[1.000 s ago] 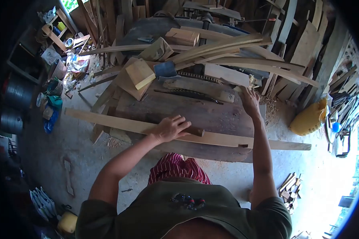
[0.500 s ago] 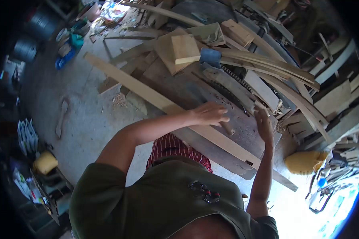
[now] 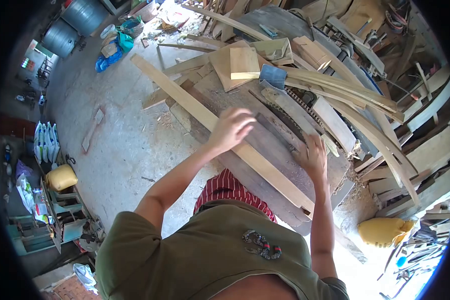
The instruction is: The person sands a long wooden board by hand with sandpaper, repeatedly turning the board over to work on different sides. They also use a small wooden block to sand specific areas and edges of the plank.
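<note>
The step seems to be reaching beyond the long plank (image 3: pixel 270 172) on the desk (image 3: pixel 267 143) for a dark bar (image 3: pixel 272 130) — left hand (image 3: pixel 228 131) over the plank, seemingly released, right hand's (image 3: pixel 312 156) grip unclear — which calls for a sure hold.

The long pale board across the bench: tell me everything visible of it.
The long, straight, narrow board looks like pale, unpainted wood. It lies slantwise across the dark bench, its far end jutting past it, seen against the floor. Near the other end, by the right forearm, is a small dark notch. The left hand, blurred, is over its middle; whether it touches cannot be told.
</note>
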`<move>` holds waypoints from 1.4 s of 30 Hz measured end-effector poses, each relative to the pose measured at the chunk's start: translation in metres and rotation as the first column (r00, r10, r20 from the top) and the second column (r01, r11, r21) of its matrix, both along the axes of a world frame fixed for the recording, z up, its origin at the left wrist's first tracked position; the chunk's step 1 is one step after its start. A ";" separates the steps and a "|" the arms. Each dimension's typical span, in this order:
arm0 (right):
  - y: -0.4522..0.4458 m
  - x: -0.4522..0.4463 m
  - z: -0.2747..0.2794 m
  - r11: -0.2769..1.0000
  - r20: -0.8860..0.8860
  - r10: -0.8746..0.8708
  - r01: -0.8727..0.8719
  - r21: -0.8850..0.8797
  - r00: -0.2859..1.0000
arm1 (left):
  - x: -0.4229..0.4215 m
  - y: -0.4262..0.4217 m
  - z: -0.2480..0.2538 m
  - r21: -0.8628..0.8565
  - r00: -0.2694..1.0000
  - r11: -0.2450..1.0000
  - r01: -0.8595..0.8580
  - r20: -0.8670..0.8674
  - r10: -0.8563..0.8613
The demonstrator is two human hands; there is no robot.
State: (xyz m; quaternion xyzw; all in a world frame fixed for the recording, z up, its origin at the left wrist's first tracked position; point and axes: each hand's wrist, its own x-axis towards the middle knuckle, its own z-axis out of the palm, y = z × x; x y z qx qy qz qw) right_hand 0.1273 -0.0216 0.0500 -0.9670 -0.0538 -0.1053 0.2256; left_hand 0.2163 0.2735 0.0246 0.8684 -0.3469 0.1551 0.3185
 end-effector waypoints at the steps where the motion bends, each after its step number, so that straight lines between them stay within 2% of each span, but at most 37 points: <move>1: 0.008 0.020 0.007 0.999 0.039 0.009 -0.011 0.050 0.999 | -0.008 0.015 0.003 -0.031 0.996 0.995 -0.090 -0.021 0.089; 3: 0.028 0.072 0.005 0.990 0.083 0.064 -0.074 0.123 0.995 | -0.024 0.042 0.009 -0.049 0.968 0.967 -0.249 -0.024 0.248; 6: 0.060 0.151 -0.030 0.985 0.201 0.126 -0.147 0.093 0.971 | -0.042 0.065 0.003 -0.022 0.939 0.939 -0.344 0.012 0.344; 8: 0.080 0.193 -0.050 0.998 0.170 0.014 -0.002 -0.067 0.985 | -0.051 0.076 0.004 0.016 0.928 0.928 -0.373 0.017 0.373; 9: 0.085 0.206 -0.051 0.998 0.184 0.038 -0.028 -0.057 0.982 | -0.055 0.081 0.001 0.022 0.936 0.936 -0.351 -0.024 0.351; 11: 0.089 0.221 -0.057 0.986 0.038 0.015 -0.008 -0.169 0.999 | -0.057 0.089 0.000 0.027 0.938 0.940 -0.341 -0.055 0.342; 12: 0.086 0.226 -0.057 0.987 0.012 0.019 -0.016 -0.160 1.000 | -0.057 0.092 0.002 0.006 0.943 0.944 -0.329 -0.053 0.329; 13: 0.083 0.225 -0.054 0.988 -0.016 0.021 -0.023 -0.155 1.000 | -0.057 0.095 0.002 -0.019 0.948 0.949 -0.316 -0.056 0.315; 14: 0.086 0.214 -0.042 0.992 0.049 0.026 -0.020 -0.127 0.998 | -0.055 0.097 0.004 -0.024 0.944 0.944 -0.328 -0.055 0.326; 15: 0.091 0.196 -0.020 0.995 0.111 0.029 -0.018 -0.099 0.993 | -0.053 0.098 0.007 -0.099 0.934 0.935 -0.341 -0.150 0.324; 16: 0.100 0.174 0.005 0.999 0.100 0.030 -0.031 0.009 0.995 | -0.050 0.098 0.009 -0.174 0.918 0.917 -0.358 -0.245 0.312; 17: 0.113 0.150 0.026 0.992 0.082 0.027 -0.036 0.118 0.996 | -0.042 0.099 0.010 -0.213 0.929 0.922 -0.322 -0.261 0.264; 18: 0.125 0.130 0.041 0.988 0.189 0.117 -0.134 0.075 0.975 | -0.036 0.095 0.013 -0.213 0.925 0.921 -0.326 -0.274 0.263; 19: 0.136 0.113 0.050 0.975 0.289 0.203 -0.219 0.024 0.936 | -0.028 0.088 0.017 -0.424 0.852 0.839 -0.341 -0.516 0.086; 20: 0.147 0.099 0.053 0.978 0.278 0.193 -0.207 0.022 0.941 | -0.019 0.080 0.019 -0.590 0.727 0.701 -0.400 -0.671 -0.150; 21: 0.158 0.087 0.055 0.940 0.271 0.332 -0.340 -0.020 0.903 | -0.008 0.072 0.018 -0.666 0.553 0.555 -0.499 -0.737 -0.388; 22: 0.167 0.075 0.057 0.883 0.259 0.465 -0.466 -0.061 0.847 | -0.002 0.071 0.025 -0.665 0.543 0.559 -0.495 -0.739 -0.399; 24: 0.183 0.058 0.042 0.813 0.213 0.574 -0.582 -0.031 0.790 | 0.007 0.068 0.040 -0.594 0.261 0.485 -0.642 -0.764 -0.590; 25: 0.190 0.049 0.040 0.820 0.177 0.565 -0.571 -0.017 0.806 | 0.009 0.068 0.028 -0.633 0.327 0.464 -0.620 -0.746 -0.580; 26: 0.196 0.044 0.043 0.825 0.176 0.559 -0.564 -0.023 0.810 | 0.010 0.070 0.014 -0.637 0.324 0.466 -0.614 -0.742 -0.587; 28: 0.202 0.033 0.047 0.824 0.150 0.558 -0.566 0.015 0.816 | 0.008 0.072 0.005 -0.645 0.429 0.547 -0.534 -0.764 -0.482; 29: 0.205 0.029 0.053 0.847 0.094 0.525 -0.530 0.031 0.846 | 0.002 0.070 0.000 -0.614 0.516 0.642 -0.460 -0.773 -0.369; 30: 0.207 0.026 0.054 0.853 0.083 0.517 -0.521 0.026 0.852 | -0.003 0.070 0.008 -0.617 0.507 0.640 -0.457 -0.772 -0.383; 32: 0.205 0.019 0.049 0.892 0.034 0.451 -0.451 0.011 0.892 | -0.011 0.068 0.023 -0.357 0.619 0.868 -0.346 -0.782 -0.075; 33: 0.201 0.018 0.042 0.894 0.043 0.447 -0.445 -0.047 0.894 | -0.012 0.066 0.020 -0.445 0.562 0.811 -0.380 -0.807 -0.179; 34: 0.199 0.012 0.038 0.896 0.045 0.443 -0.442 -0.044 0.895 | -0.015 0.065 0.019 -0.442 0.562 0.814 -0.377 -0.808 -0.178; 36: 0.203 0.003 0.034 0.904 0.113 0.383 -0.397 0.157 0.917 | -0.021 0.070 0.021 -0.473 0.550 0.803 -0.362 -0.804 -0.225; 37: 0.206 -0.002 0.029 0.901 0.106 0.346 -0.362 0.242 0.932 | -0.024 0.072 0.026 -0.451 0.583 0.829 -0.332 -0.789 -0.196; 38: 0.206 -0.006 0.027 0.904 0.102 0.324 -0.339 0.258 0.941 | -0.029 0.073 0.025 -0.435 0.570 0.842 -0.318 -0.798 -0.197; 40: 0.210 -0.014 0.022 0.880 0.085 0.312 -0.321 0.350 0.946 | -0.037 0.076 0.026 -0.566 0.470 0.706 -0.427 -0.805 -0.361; 42: 0.213 -0.023 0.018 0.873 0.088 0.306 -0.316 0.371 0.948 | -0.045 0.082 0.031 -0.557 0.440 0.718 -0.417 -0.815 -0.377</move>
